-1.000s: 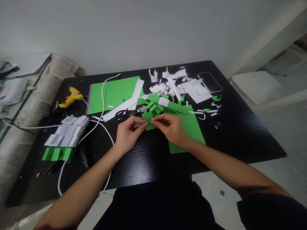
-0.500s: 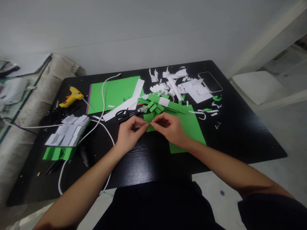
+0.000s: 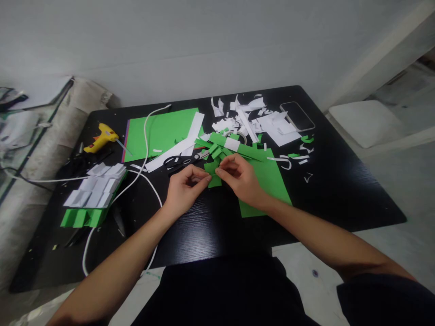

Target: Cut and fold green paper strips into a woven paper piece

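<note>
Between my hands is a small piece of green paper (image 3: pixel 214 180) with a crease across its middle. My left hand (image 3: pixel 186 186) pinches its left edge between thumb and forefinger. On the other side, my right hand (image 3: pixel 242 177) has thumb and forefinger closed at the right edge. Just beyond lie folded green paper pieces and strips (image 3: pixel 222 148). Black-handled scissors (image 3: pixel 180 161) rest close behind my left hand. A larger green sheet (image 3: pixel 268 185) lies partly under my right hand and wrist.
At the left, a yellow glue gun (image 3: pixel 102 137) lies behind a folded white-and-green paper construction (image 3: pixel 97 190). A white cable (image 3: pixel 147 140) loops across the table. White paper scraps (image 3: pixel 244 115) and a phone (image 3: pixel 297 116) are at the back right; a green sheet stack (image 3: pixel 156 129) lies back left.
My right hand has shifted slightly up and away from the middle of the green paper, uncovering more of its crease. My left hand stays nearly still.
</note>
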`<state>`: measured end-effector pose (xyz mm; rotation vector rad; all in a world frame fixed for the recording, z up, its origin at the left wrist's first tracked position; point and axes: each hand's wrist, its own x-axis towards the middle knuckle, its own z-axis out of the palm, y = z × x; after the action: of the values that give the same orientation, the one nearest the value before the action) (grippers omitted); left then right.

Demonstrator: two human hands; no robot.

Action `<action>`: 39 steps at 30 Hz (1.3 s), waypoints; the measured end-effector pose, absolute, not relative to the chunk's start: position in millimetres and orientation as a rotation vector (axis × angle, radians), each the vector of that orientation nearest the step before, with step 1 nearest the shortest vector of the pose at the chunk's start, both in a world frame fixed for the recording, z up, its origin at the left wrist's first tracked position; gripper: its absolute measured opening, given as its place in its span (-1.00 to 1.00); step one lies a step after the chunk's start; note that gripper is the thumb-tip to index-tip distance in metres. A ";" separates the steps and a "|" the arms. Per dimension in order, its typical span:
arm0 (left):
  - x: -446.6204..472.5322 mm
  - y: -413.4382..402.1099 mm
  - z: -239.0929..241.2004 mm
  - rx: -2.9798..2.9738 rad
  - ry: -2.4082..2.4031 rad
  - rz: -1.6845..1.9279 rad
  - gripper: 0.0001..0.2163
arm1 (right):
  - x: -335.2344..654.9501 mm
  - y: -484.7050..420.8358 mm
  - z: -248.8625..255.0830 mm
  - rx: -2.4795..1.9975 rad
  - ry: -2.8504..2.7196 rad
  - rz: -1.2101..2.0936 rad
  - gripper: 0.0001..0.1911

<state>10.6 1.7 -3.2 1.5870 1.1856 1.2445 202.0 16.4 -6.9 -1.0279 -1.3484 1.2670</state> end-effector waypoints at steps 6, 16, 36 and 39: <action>9.5 2.2 -5.6 1.578 1.166 1.247 -0.92 | 202.9 20.2 -11.1 -1.025 -1.414 1.346 -0.59; 8.4 2.7 -3.5 1.551 1.127 1.246 -0.92 | 204.6 22.3 -6.7 -1.039 -1.494 1.319 -0.57; 7.2 0.4 -1.7 1.573 1.119 1.098 -0.86 | 203.9 20.2 -4.6 -1.000 -1.471 1.345 -0.58; 6.6 1.2 -3.7 1.552 1.116 1.125 -0.87 | 203.8 21.0 -5.7 -0.994 -1.433 1.381 -0.63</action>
<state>6.6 1.2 -3.7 1.5520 1.1164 1.1247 203.8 21.0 -5.7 -0.9941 -1.4329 1.3812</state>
